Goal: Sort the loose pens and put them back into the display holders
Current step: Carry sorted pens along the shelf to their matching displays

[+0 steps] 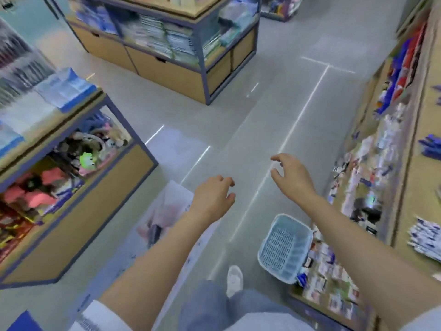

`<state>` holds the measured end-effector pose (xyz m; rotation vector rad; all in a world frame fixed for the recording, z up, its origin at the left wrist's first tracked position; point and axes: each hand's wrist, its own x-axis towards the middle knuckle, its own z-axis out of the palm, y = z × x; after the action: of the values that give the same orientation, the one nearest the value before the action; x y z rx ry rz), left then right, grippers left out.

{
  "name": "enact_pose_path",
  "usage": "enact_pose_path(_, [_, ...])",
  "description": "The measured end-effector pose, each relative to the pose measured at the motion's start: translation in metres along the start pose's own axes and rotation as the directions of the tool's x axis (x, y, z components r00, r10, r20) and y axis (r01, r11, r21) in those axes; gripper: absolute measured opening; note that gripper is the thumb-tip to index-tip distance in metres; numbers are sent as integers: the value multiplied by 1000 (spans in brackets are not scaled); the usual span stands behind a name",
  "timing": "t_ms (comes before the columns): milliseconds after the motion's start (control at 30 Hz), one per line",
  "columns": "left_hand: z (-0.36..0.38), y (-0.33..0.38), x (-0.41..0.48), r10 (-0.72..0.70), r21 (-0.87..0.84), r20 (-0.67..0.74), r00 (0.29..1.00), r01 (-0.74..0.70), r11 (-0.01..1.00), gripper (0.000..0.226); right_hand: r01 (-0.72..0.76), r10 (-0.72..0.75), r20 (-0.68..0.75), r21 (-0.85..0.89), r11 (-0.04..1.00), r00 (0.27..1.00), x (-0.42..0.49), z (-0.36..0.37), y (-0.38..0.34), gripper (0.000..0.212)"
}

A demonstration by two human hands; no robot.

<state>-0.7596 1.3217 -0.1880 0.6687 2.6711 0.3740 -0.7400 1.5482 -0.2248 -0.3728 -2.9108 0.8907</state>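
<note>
Both my arms reach forward over a shop aisle, and the picture is blurred by motion. My left hand [213,197] hangs with loosely curled fingers and holds nothing. My right hand [292,176] is spread, fingers relaxed, also with nothing in it. A light blue plastic basket [285,248] stands on the floor against the right-hand shelving [403,211]. That shelving carries blurred packs of stationery; blue pens [430,145] lie on its upper level at the far right. No single pen or display holder can be made out near my hands.
A wooden display unit [71,187] with soft toys and stacked packets stands at the left. Another unit [167,44] with notebooks is ahead. A printed bag or sheet [164,211] lies on the grey floor below my left forearm. My white shoe [235,280] shows below.
</note>
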Motion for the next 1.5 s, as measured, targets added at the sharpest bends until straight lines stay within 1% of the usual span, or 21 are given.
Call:
enact_pose_path(167, [-47,-7,132,130,45,37,991,-132,990,37,-102,101,-87,1,995,991,110,-16,7,33])
enact_pose_path(300, [-78,-12,250,256,71,63,965,-260,963,36,-192,191,-170,12,981,967,202,-25,24,35])
enact_pose_path(433, [-113,-2,366,370,100,123,921,-383,918,36,-296,298,-227,43,954,927,285,-43,49,36])
enact_pose_path(567, [-142,28,466,479,122,184,858,-503,855,36,-415,413,-315,63,908,855,341,-73,76,36])
enact_pose_path(667, [-153,71,536,575,126,228,786,-610,783,37,-501,482,-371,50,864,794,375,-103,109,37])
enact_pose_path(800, [-150,136,621,660,139,261,704,-704,696,39,-582,546,-401,38,812,736,420,-142,168,39])
enact_pose_path(967, [-134,236,726,705,134,283,651,-754,643,43,-643,595,-431,44,765,679,487,-200,261,38])
enact_pose_path(1033, [-128,284,764,718,125,318,618,-779,615,44,-654,603,-435,43,755,668,508,-229,294,37])
enact_pose_path(1100, [-126,329,797,751,120,324,575,-813,570,46,-660,600,-432,15,751,673,524,-255,324,38])
enact_pose_path(1233, [-126,410,850,801,118,337,495,-866,485,50,-706,639,-437,13,708,633,549,-302,386,40])
enact_pose_path(1400, [-107,499,927,829,97,421,368,-927,362,51,-781,705,-446,20,624,551,578,-339,454,38])
enact_pose_path(1500, [-86,553,975,832,86,485,268,-962,260,53,-826,761,-438,67,559,479,599,-353,499,42])
